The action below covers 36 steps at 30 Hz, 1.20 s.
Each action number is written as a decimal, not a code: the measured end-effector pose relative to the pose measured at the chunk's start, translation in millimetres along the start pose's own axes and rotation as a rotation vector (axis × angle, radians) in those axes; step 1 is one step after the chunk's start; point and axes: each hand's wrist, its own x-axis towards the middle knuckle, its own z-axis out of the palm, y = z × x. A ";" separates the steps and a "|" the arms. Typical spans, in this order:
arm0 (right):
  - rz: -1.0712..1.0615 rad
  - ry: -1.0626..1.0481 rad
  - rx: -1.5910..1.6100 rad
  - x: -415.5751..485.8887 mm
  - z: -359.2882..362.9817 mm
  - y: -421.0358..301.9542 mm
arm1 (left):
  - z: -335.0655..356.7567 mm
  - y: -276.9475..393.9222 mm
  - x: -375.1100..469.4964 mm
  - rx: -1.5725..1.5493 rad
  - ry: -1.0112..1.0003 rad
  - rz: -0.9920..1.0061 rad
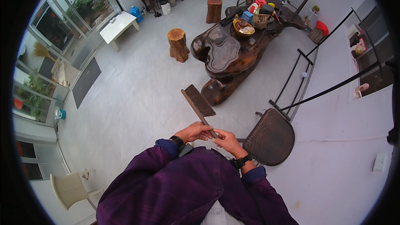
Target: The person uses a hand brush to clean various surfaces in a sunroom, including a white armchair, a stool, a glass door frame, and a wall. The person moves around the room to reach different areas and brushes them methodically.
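A bench brush (197,101) with a wooden handle and dark bristles is held in front of my body, its head pointing up and to the left, bristles toward the right. My left hand (196,132) grips the handle just below the bristles. At the handle's lower end, the fingers of my right hand (227,141) close on it. Both wrists wear black straps. Beyond the brush stands a dark carved root-wood tea table (247,56), bearing a woven basket (243,32) and several containers.
Close on my right is a dark woven chair (270,139), beside a black metal rack (290,84) along the wall. Tree-stump stools (178,45) stand by the table. A low white table (120,26) is at the upper left, a cream chair (70,189) at the lower left.
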 end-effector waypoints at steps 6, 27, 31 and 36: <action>0.026 -0.031 -0.007 -6.5 -9.0 -7.2 | 9.6 -5.0 3.6 -0.011 0.048 0.051; 0.332 0.232 0.119 34.1 -4.7 37.4 | -91.5 18.1 -4.6 -0.294 0.222 0.060; 0.350 0.289 0.123 69.8 27.2 15.0 | -142.7 44.8 -11.3 -0.311 0.207 0.095; 0.336 0.159 0.042 135.8 86.2 -16.7 | -221.7 54.6 -29.3 -0.413 0.234 0.146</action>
